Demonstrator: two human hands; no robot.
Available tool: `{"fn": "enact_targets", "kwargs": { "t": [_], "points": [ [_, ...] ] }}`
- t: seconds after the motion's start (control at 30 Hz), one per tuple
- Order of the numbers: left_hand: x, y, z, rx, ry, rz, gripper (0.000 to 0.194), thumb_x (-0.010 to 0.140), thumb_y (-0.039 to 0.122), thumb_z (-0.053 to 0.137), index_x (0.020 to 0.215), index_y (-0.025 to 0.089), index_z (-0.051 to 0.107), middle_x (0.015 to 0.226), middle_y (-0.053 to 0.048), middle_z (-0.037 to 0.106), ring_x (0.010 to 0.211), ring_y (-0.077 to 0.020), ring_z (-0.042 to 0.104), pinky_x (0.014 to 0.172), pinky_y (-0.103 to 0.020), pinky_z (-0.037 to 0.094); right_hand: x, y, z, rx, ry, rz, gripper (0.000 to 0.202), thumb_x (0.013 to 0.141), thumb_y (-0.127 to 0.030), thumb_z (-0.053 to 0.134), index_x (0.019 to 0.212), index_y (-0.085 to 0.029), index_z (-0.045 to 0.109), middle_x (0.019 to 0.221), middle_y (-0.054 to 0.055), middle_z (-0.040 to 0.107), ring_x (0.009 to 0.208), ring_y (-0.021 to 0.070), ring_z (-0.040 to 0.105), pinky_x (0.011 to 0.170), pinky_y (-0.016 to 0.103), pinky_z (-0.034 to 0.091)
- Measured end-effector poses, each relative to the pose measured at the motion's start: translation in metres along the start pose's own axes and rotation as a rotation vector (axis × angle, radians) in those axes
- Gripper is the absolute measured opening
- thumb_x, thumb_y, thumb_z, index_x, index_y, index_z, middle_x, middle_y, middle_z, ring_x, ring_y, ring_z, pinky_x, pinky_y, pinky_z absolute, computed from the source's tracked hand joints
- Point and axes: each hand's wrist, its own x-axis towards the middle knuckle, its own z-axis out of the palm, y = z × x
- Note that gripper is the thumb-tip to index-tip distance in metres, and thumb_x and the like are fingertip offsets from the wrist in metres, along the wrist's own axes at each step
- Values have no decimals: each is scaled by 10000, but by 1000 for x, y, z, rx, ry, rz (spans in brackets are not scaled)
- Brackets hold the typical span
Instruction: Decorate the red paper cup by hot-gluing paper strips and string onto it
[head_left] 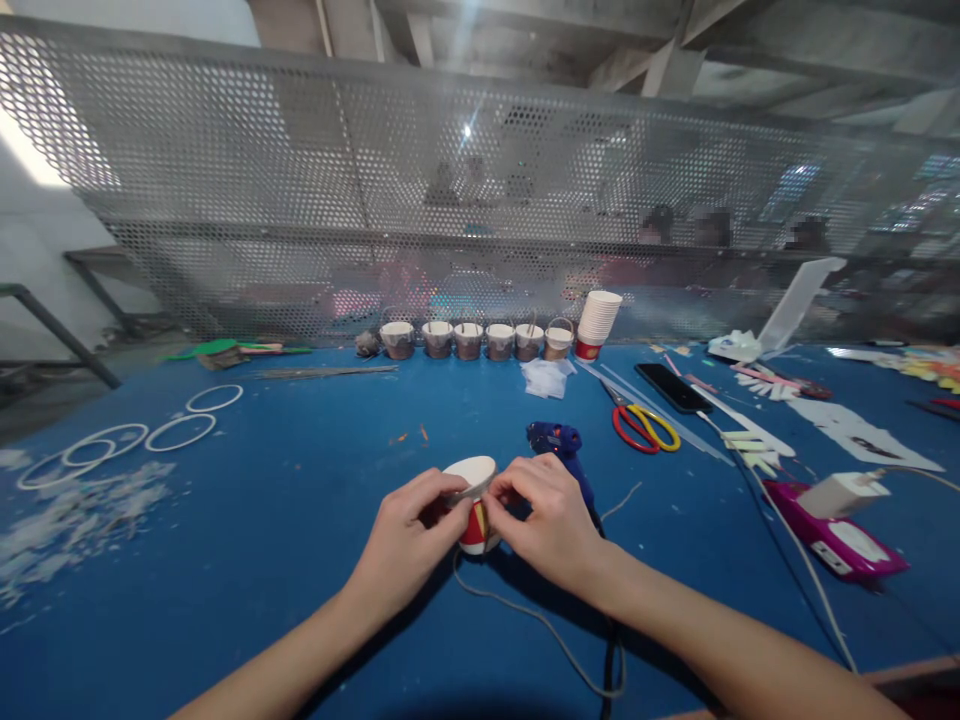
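Observation:
A red and white paper cup point(474, 535) is between my hands at the middle of the blue table point(315, 450). My left hand point(420, 525) closes round the cup's left side near the rim. At the right of the rim, the fingers of my right hand point(544, 510) pinch a thin grey cord point(540, 618), which trails down across the table. Grey cord appears to lie round the cup just below its rim. Right behind my right hand lies a blue hot glue gun point(559, 440), partly hidden by the hand.
Several cord-wrapped cups with handles point(469, 342) line the back beside a stack of paper cups point(598, 320). Scissors point(646, 428), a black phone point(673, 387) and a magenta power strip point(832, 540) with a cable lie right. White rings point(180, 432) and scraps point(67, 530) lie left.

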Motion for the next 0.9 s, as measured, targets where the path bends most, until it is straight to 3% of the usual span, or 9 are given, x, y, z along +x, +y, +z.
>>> {"fn": "enact_targets", "kwargs": {
  "t": [0.17, 0.67, 0.9],
  "points": [
    [1, -1, -2, -8, -30, -13, 209, 794, 314, 563, 796, 179, 722, 656, -8, 611, 597, -136, 531, 559, -233, 416, -1, 3, -2, -17, 3, -9, 227, 872, -182, 549, 646, -201, 554, 609, -21, 619, 560, 122, 543, 646, 304, 351],
    [5, 0, -7, -64, -19, -107, 215, 769, 336, 574, 732, 181, 718, 709, -35, 701, 657, -173, 599, 598, -251, 474, -3, 8, -5, 27, 0, -35, 189, 901, -228, 550, 718, -189, 579, 659, -4, 638, 596, 127, 561, 643, 301, 364],
    [3, 0, -7, -121, -94, -131, 256, 776, 374, 628, 900, 189, 753, 764, -40, 716, 634, -157, 577, 548, -233, 444, -5, 5, -4, 37, -13, -32, 198, 912, -262, 549, 736, -188, 600, 668, 5, 647, 606, 134, 571, 641, 302, 377]
  ]
}}
